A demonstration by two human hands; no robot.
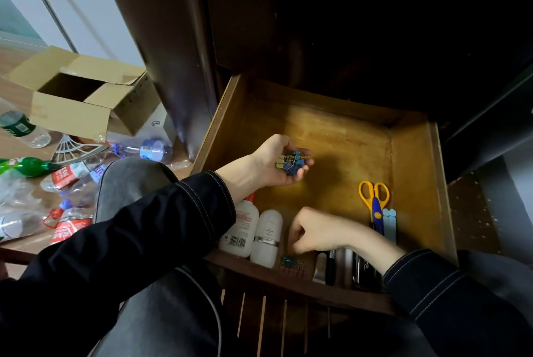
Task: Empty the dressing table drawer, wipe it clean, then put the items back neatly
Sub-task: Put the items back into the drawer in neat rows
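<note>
The wooden drawer (340,131) is pulled out in front of me. My left hand (274,161) hovers over its middle, palm up, cupping a bunch of small binder clips (292,161) in blue and yellow. My right hand (311,231) reaches down at the drawer's front edge with its fingers curled; whether they pinch anything is hidden. A few binder clips (291,263) lie just below those fingers. Two white bottles (253,234) lie at the front left. Yellow-handled scissors (375,200) and pale blue sticks (389,225) lie at the right. Dark pens (343,267) lie under my right wrist.
An open cardboard box (80,97) stands on the floor at the left, with several plastic bottles (66,174) scattered around it. The dark dressing table body (317,24) rises behind the drawer. My knee (129,180) is close to the drawer's left side.
</note>
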